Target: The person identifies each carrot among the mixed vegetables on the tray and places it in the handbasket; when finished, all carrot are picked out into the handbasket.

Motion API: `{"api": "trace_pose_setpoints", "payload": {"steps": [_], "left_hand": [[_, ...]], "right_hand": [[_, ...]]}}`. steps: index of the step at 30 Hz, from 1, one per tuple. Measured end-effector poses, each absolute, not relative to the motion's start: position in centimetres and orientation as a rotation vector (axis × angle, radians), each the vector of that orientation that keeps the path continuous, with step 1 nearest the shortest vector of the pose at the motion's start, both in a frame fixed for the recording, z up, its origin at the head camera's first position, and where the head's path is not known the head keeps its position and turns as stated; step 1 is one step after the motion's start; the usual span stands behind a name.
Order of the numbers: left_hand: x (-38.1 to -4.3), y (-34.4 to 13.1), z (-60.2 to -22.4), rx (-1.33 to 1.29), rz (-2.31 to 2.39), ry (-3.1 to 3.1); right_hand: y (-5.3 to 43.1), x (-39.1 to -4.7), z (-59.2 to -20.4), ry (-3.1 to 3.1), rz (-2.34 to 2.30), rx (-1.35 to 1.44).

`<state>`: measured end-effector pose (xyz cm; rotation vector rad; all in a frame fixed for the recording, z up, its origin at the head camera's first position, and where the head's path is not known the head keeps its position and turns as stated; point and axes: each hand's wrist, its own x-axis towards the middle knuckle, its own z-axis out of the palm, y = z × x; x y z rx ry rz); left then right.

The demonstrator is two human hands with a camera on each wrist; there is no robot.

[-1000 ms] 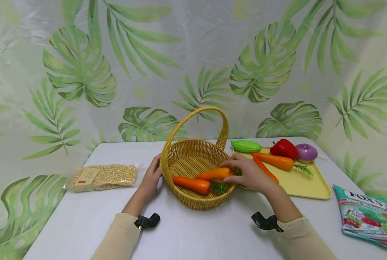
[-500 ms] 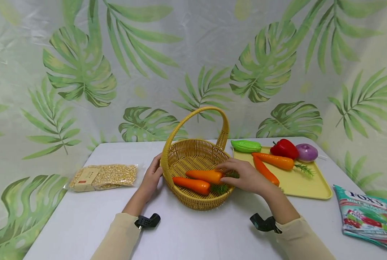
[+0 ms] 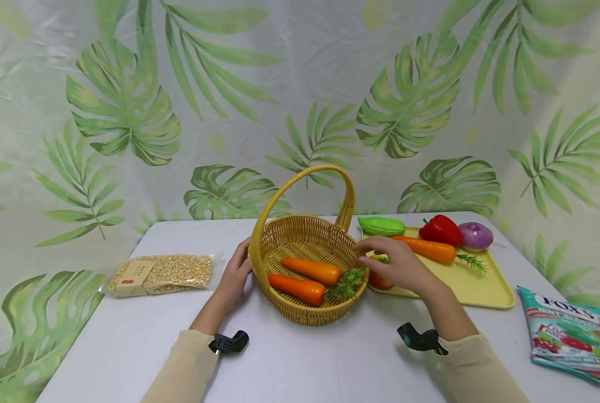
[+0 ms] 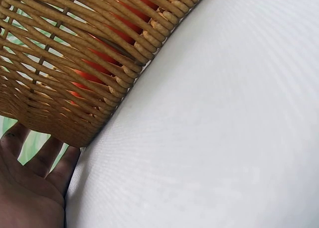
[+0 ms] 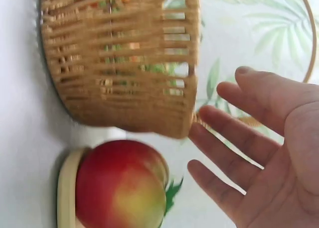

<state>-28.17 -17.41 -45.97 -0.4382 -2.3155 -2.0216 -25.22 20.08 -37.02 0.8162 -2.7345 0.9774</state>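
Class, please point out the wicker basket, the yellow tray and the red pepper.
Wicker basket (image 3: 307, 315), head view: front outer wall.
Yellow tray (image 3: 473, 288), head view: bare surface, front right.
Red pepper (image 3: 441, 231), head view: middle of its body.

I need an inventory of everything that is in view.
Table: one, white, foreground
Backdrop: one, pale with green leaves, behind table
Wicker basket: one, tan, table's middle
Tray: one, yellow, right of basket
Carrots: three visible, orange, two in basket, one on tray
Bitter melon: one, green, tray's back left
Bell pepper: one, red, tray's back
Round vegetable: one, purple, beside bell pepper
Round fruit: one, red-yellow, tray's left
Corn packet: one, yellow, table's left
Fox's bag: one, teal, table's right
Sleeves: two, beige, foreground
Wrist cameras: two, black, beside sleeves
Left hand: one, bare, at basket's left
Right hand: one, bare, at basket's right
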Motion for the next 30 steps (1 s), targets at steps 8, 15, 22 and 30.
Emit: {"api": "trace_pose_setpoints", "payload": {"steps": [8, 15, 22, 30], "left_hand": [[-28.1, -17.4, -46.0, -0.423, -2.011, -2.317], [-28.0, -17.4, -45.9, -0.440, -2.017, -2.312], [-28.0, -17.3, -45.9, -0.435, -2.022, -2.309], [-28.0, -17.4, -45.9, -0.414, -2.030, -2.319]], "right_hand": [[21.6, -25.8, -37.1, -2.831, 0.915, 0.753], [22.6, -26.1, -37.7, -2.906, 0.855, 0.761], [23.1, -26.2, -38.1, -2.957, 0.808, 0.718], [23.4, -26.3, -38.3, -2.967, 0.763, 0.688]]}}
